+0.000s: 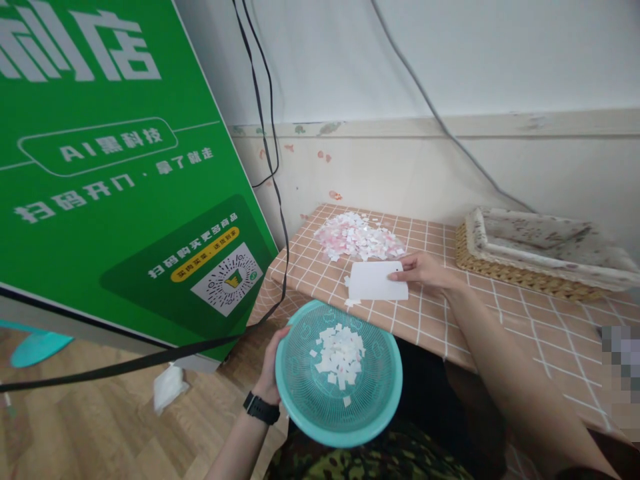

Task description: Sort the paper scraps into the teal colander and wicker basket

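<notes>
- A large green panel (125,153), printed with pale characters and a square code, is seen at the left; it is crossed in front by a dark strap (125,365).
- The tabletop (435,327) is covered by a brown cloth ruled with white squares.
- A wicker basket (530,275) is set at the right of the tabletop, near the wall (500,67); it is lined with pale, patterned fabric that is folded over its rim.
- A teal colander (385,400) is held at the tabletop's near edge, its mouth turned up. Its left side is grasped by the left grip (271,368), closed on the rim with the fingers mostly hidden.
- A broad heap of paper scraps (357,237), mostly white with some pink, is spread on the tabletop's far left part.
- A smaller pile of white scraps (340,353) is contained in the colander, gathered on its bottom; one piece is left apart on the near side.
- A white card (373,280) is held between heap and colander. Its right end is pinched by the right grip (424,270), thumb on top, closed to the card's thickness; whether the cloth is touched by the card cannot be told.
- A dark watch (261,408) is worn on the left wrist.
- Loose scraps (351,303) are seen beside the card's lower left corner.
</notes>
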Demonstrator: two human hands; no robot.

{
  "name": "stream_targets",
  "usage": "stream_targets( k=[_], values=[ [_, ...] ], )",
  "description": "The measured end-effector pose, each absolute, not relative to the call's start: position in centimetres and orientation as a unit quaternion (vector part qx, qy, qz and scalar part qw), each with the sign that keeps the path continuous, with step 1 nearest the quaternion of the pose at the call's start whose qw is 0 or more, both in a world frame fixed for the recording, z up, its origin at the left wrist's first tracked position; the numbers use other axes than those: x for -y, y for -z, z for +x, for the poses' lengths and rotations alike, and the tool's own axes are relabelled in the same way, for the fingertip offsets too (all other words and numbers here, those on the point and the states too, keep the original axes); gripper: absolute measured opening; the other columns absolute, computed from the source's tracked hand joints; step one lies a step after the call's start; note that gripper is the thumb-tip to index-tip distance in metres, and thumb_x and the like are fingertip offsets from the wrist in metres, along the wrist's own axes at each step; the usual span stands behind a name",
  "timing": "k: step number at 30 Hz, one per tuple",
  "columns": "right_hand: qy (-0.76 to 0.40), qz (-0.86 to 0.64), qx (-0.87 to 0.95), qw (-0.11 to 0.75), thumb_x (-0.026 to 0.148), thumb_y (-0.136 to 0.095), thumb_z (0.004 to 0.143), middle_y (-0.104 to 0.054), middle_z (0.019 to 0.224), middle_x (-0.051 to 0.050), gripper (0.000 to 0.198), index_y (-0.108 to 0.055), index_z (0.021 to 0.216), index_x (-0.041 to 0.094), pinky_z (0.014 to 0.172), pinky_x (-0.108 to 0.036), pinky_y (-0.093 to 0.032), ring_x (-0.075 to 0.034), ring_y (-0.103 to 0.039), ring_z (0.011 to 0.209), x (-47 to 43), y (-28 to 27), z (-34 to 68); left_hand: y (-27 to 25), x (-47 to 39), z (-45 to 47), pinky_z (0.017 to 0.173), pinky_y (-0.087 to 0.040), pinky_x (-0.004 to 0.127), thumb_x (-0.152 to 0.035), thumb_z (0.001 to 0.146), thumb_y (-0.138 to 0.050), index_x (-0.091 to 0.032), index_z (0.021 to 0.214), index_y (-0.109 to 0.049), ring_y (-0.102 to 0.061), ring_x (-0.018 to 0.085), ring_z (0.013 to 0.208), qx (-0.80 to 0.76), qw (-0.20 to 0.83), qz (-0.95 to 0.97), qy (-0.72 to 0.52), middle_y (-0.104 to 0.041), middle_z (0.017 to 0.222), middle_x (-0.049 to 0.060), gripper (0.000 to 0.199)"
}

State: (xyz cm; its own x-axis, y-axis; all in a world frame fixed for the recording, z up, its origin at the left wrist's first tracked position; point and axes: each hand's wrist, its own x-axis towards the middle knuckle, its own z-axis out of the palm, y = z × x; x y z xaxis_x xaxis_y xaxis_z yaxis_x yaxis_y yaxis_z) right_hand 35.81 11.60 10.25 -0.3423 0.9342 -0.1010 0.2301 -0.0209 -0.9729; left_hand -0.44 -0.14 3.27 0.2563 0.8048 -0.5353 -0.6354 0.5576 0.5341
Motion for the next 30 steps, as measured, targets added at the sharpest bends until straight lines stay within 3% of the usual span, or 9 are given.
stream_targets(
  k=[3, 8, 13, 16, 23, 30],
  values=[
    [-0.532, -0.454, 0.655, 0.287, 0.036, -0.075, 0.061, -0.071, 0.079, -0.005, 0.028, -0.072, 0.08, 0.016, 0.059, -0.026, -0.048, -0.016, -0.063, 0.068, -10.9, -10.6, 34.4, -3.2, 0.1, -0.4, 0.077, -0.051, 0.037, -0.035, 0.077, -0.059, -0.013, 0.091, -0.066, -0.067, 0.023, 0.074, -0.384, 0.789, 0.108, -0.468, -0.073, 0.083, 0.007, 0.027],
    [-0.606, -0.407, 0.633, 0.257, 0.036, -0.075, 0.061, -0.071, 0.085, -0.005, 0.036, -0.069, 0.092, 0.018, 0.061, -0.026, -0.05, -0.017, -0.065, 0.073, -9.9, -10.4, 31.7, -2.9, 0.1, -0.6, 0.077, -0.052, 0.039, -0.034, 0.077, -0.059, -0.013, 0.092, -0.066, -0.067, 0.024, 0.073, -0.389, 0.787, 0.099, -0.468, -0.073, 0.081, 0.008, 0.026],
    [-0.549, -0.465, 0.54, 0.437, 0.035, -0.078, 0.058, -0.071, 0.083, -0.007, 0.041, -0.067, 0.092, 0.016, 0.064, -0.031, -0.053, -0.019, -0.066, 0.071, -10.9, -9.6, 32.8, -2.7, -0.1, -0.8, 0.076, -0.052, 0.038, -0.035, 0.077, -0.06, -0.013, 0.089, -0.066, -0.067, 0.023, 0.072, -0.392, 0.785, 0.096, -0.47, -0.073, 0.08, 0.007, 0.026],
    [-0.505, -0.498, 0.522, 0.473, 0.035, -0.079, 0.057, -0.071, 0.088, -0.01, 0.046, -0.066, 0.097, 0.015, 0.067, -0.035, -0.054, -0.021, -0.066, 0.075, -11.6, -9.3, 34.0, -2.5, -0.2, -0.8, 0.074, -0.052, 0.037, -0.036, 0.076, -0.06, -0.013, 0.088, -0.066, -0.066, 0.023, 0.07, -0.392, 0.786, 0.101, -0.467, -0.073, 0.079, 0.007, 0.027],
    [-0.482, -0.51, 0.547, 0.456, 0.04, -0.077, 0.058, -0.071, 0.089, -0.01, 0.045, -0.067, 0.094, 0.014, 0.067, -0.037, -0.055, -0.024, -0.066, 0.078, -11.8, -8.5, 33.7, -2.2, -0.3, -0.9, 0.071, -0.052, 0.036, -0.035, 0.076, -0.061, -0.013, 0.088, -0.065, -0.066, 0.023, 0.069, -0.397, 0.774, 0.105, -0.482, -0.072, 0.078, 0.007, 0.026],
    [-0.531, -0.475, 0.568, 0.411, 0.04, -0.078, 0.057, -0.071, 0.087, -0.01, 0.041, -0.068, 0.088, 0.015, 0.065, -0.034, -0.054, -0.022, -0.066, 0.076, -11.0, -8.8, 32.3, -2.2, -0.5, -1.1, 0.072, -0.052, 0.036, -0.035, 0.076, -0.06, -0.013, 0.09, -0.066, -0.067, 0.023, 0.071, -0.405, 0.773, 0.101, -0.478, -0.073, 0.081, 0.008, 0.026]
  ],
)
